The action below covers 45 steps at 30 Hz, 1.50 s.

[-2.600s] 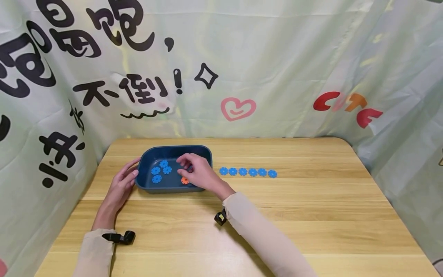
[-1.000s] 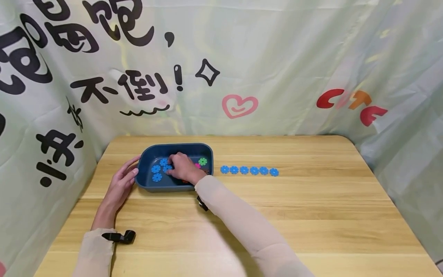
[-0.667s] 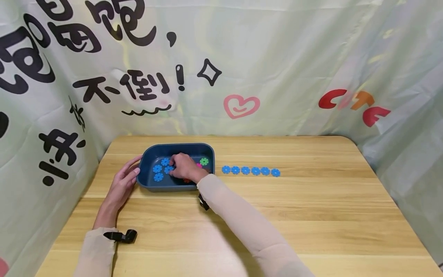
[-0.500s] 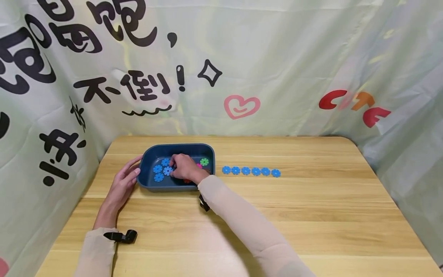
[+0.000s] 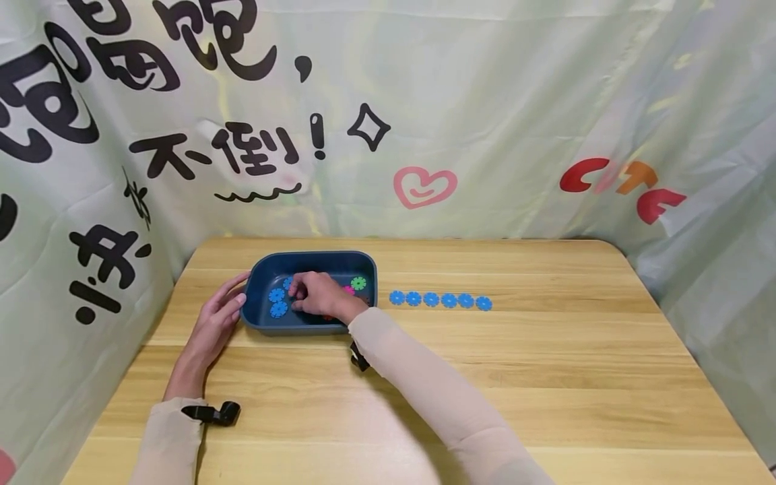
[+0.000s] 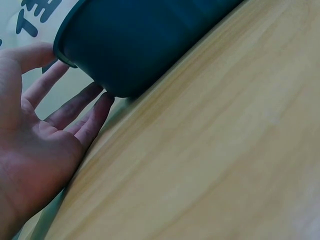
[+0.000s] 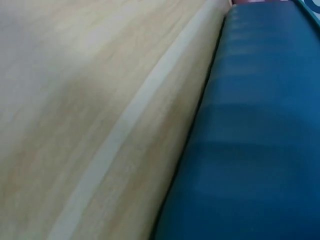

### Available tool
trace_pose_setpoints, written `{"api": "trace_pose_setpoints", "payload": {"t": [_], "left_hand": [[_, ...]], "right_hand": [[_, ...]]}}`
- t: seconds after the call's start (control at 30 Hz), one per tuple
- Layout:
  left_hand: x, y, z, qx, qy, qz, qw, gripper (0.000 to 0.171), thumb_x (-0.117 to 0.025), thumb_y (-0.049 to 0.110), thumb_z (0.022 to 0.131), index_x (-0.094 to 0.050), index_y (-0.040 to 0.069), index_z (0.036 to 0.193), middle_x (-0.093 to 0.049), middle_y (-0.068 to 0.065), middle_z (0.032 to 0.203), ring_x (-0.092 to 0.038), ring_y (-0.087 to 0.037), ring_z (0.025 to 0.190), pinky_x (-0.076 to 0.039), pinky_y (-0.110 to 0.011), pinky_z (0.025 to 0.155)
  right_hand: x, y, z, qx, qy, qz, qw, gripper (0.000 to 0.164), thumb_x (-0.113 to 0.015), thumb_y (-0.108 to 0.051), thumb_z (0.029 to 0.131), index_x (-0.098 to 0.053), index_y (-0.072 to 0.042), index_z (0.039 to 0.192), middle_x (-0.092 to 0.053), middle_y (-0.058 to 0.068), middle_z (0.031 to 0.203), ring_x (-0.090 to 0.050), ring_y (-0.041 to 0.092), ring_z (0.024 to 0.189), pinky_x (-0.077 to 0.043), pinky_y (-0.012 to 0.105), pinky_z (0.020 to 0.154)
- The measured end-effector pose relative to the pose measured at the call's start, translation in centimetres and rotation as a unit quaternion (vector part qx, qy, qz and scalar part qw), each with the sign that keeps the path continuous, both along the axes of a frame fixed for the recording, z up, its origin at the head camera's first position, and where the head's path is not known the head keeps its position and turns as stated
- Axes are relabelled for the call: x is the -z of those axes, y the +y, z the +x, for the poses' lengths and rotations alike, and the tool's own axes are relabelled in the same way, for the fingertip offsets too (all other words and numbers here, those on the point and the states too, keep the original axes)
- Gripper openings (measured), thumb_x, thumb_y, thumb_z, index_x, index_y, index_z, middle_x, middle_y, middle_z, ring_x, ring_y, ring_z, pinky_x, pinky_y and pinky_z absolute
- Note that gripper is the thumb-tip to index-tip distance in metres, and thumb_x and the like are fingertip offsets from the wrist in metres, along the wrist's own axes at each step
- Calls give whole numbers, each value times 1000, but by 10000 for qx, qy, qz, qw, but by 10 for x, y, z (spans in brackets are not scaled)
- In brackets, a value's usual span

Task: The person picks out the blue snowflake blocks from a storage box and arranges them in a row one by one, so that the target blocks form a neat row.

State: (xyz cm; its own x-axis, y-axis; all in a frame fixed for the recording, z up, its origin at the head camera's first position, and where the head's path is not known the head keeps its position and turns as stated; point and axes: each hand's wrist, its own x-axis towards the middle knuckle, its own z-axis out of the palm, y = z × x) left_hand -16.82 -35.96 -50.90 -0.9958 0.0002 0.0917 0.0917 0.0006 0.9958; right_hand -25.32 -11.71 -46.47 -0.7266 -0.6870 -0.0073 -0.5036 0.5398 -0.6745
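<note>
A dark blue tray (image 5: 297,331) stands on the table's left part. My left hand (image 5: 212,323) touches its left end with extended fingers; in the left wrist view the fingertips rest against the outer wall (image 6: 125,45). Inside the tray, my right hand (image 5: 324,296) hovers low with bent fingers, thumb and forefinger apart, beside notched blue discs (image 5: 279,310). It covers one disc, so whether it holds that disc is hidden. A green disc (image 5: 358,283), a pink disc (image 5: 348,290) and a partly covered orange disc (image 5: 327,317) lie behind its knuckles and wrist.
To the tray's right, several blue discs (image 5: 431,299) lie flat in one row on the wooden table (image 5: 545,377). A printed curtain (image 5: 485,121) hangs behind and at both sides. The right wrist view shows only table and the tray's outer wall (image 7: 250,130).
My right hand has gone deeper into the tray, leftward to the blue discs, then shifted slightly left over one that was visible half a second ago. My left hand keeps its place.
</note>
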Motion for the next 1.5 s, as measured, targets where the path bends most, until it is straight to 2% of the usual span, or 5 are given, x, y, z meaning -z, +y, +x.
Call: {"api": "trace_pose_setpoints", "payload": {"t": [0.17,0.4,1.0,1.37,1.5], "left_hand": [[0,-2,0,-5,9,65,10000,51,-52,20,109,-41,11,158,-40,-13,152,-47,-17,128,-48,-15,92],[0,-1,1,71,54,92,9999,51,-51,19,109,-40,10,158,-40,-17,153,-47,-16,132,-47,-18,100],[-2,0,0,-50,-49,29,10000,51,-53,21,108,-42,12,157,-42,-14,152,-47,-15,131,-46,-18,99],[-1,0,0,95,119,213,9997,51,-52,18,109,-41,8,157,-42,-16,151,-48,-17,131,-46,-18,100],[-1,-1,1,76,97,180,9998,51,-52,18,109,-41,9,157,-41,-17,151,-47,-18,131,-46,-18,100]], "right_hand": [[-4,-8,4,-367,230,440,9981,27,-77,-20,94,-73,-13,119,-68,0,104,-59,11,95,-48,19,89],[-3,-21,9,-373,822,1082,9900,33,-76,-32,95,-71,-18,125,-66,-3,105,-56,11,99,-47,23,87],[-2,-20,10,-158,342,403,9985,8,-74,-13,95,-68,-16,91,-62,-7,80,-57,8,77,-45,20,77],[-1,-26,8,-1343,513,662,9874,27,-78,-19,94,-74,-19,120,-69,-2,108,-60,9,96,-48,23,86],[0,-28,8,-1393,618,882,9844,25,-78,-20,94,-75,-22,118,-67,-6,104,-58,7,94,-49,27,85]]}}
